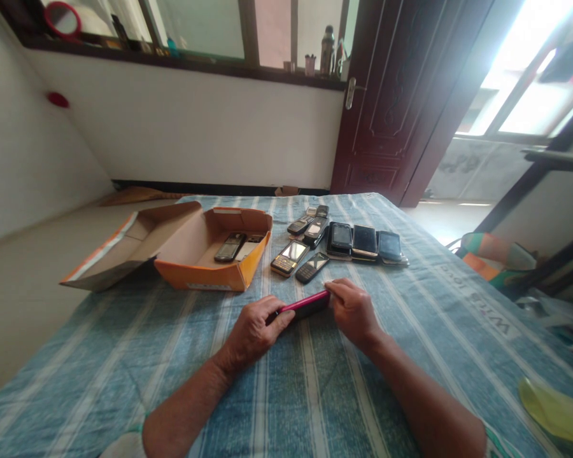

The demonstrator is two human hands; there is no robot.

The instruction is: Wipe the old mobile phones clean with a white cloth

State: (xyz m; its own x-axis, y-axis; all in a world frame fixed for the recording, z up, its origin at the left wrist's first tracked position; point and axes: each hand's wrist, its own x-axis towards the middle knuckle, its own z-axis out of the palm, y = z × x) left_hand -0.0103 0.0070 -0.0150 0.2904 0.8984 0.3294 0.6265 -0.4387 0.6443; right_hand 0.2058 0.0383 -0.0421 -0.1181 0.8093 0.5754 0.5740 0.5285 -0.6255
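Note:
Between my two hands is a dark mobile phone with a pink edge (309, 304), tilted up on its side above the striped cloth. My left hand (260, 324) pinches its left end between thumb and fingers. At the other end, my right hand (353, 308) grips the corner with its fingers closed. Just beyond lie a black keypad phone (312, 267) and a gold-trimmed phone (290, 257). Behind these, a black phone (316, 230) and several more keypad phones form a loose pile. To their right, touchscreen phones (364, 242) sit in stacks.
An orange cardboard box (210, 280) stands at the left with its lid (128, 245) folded open. Inside it are a dark phone (230, 247) and other pieces. A blue striped cloth (181, 381) covers the surface. Something yellow (556, 410) lies at the right edge.

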